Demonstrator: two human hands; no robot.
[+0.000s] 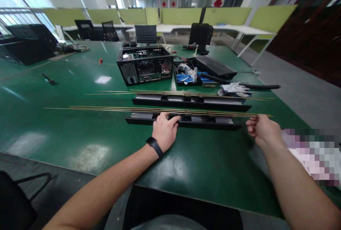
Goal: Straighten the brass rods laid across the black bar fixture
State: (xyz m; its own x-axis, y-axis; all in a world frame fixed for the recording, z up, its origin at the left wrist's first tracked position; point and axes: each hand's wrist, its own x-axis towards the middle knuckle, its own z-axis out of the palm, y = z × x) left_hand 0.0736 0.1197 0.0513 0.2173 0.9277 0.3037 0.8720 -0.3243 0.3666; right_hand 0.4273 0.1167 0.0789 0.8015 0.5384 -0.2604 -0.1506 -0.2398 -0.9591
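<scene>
My left hand [165, 130] rests on the near black rail [207, 122], fingers curled over its top edge around the middle. My right hand [262, 129] is closed in a pinch on the right end of the thin brass rods [114, 109] that lie along that rail. A second black rail [191, 102] lies just beyond, with another bundle of brass rods [160, 92] stretched over it. Both sets of rods reach far to the left across the green table [66, 130].
An open black computer case [145, 64] stands behind the rails. To its right are a black tray with blue and white gloves [188, 74], a flat black panel [214, 66] and white gloves [234, 88]. Office chairs and desks stand at the back.
</scene>
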